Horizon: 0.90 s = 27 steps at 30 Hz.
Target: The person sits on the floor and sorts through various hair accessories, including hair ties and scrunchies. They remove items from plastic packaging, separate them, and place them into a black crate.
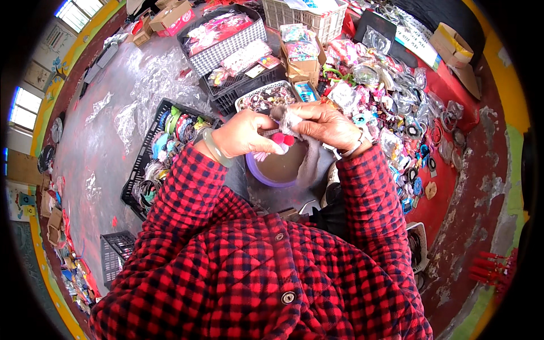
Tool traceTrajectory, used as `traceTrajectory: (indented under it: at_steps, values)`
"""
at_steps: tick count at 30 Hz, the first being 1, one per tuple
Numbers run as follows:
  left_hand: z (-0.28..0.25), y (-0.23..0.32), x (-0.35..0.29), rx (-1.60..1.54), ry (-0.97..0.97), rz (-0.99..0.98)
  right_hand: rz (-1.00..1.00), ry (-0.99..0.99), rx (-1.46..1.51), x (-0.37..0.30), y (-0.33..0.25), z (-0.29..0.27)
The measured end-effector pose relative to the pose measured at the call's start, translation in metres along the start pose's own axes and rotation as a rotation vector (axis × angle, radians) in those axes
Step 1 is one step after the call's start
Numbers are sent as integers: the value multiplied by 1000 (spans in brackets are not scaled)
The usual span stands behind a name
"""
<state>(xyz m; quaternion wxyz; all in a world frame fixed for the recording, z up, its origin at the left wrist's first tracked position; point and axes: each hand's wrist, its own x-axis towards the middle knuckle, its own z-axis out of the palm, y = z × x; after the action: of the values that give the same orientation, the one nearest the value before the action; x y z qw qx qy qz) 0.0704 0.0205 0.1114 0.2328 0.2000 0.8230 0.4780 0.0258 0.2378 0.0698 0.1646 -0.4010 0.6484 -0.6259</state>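
Note:
My left hand (241, 135) is closed on a small hair accessory with red pom-poms (283, 139) and a pinkish part hanging below it. My right hand (327, 126) pinches a damp-looking grey cloth (307, 161), whose top bunches up between both hands while the rest hangs down. Both hands are close together above a purple basin (276, 182) of murky water. The fingertips partly hide where cloth and accessory meet.
To the left stands a black crate (134, 184) of hair accessories. Ahead are a white basket (239, 103), a grey crate (225, 52) of bagged goods and a cardboard box (303, 69). A heap of accessories (391, 113) covers the red cloth (433, 218) on the right.

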Motion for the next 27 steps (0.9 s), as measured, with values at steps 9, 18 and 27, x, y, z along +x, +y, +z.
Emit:
traceTrajectory:
  at_steps: [9, 18, 27]
  values:
    - [3, -7, 0, -138, 108, 21, 160, 23, 91, 0, -4, 10]
    - [14, -9, 9, -92, 170, 31, 241, 259, 6, 7, -1, 23]
    - [12, -15, 15, -297, 161, 3, 51, 639, -574, 13, 14, 40]
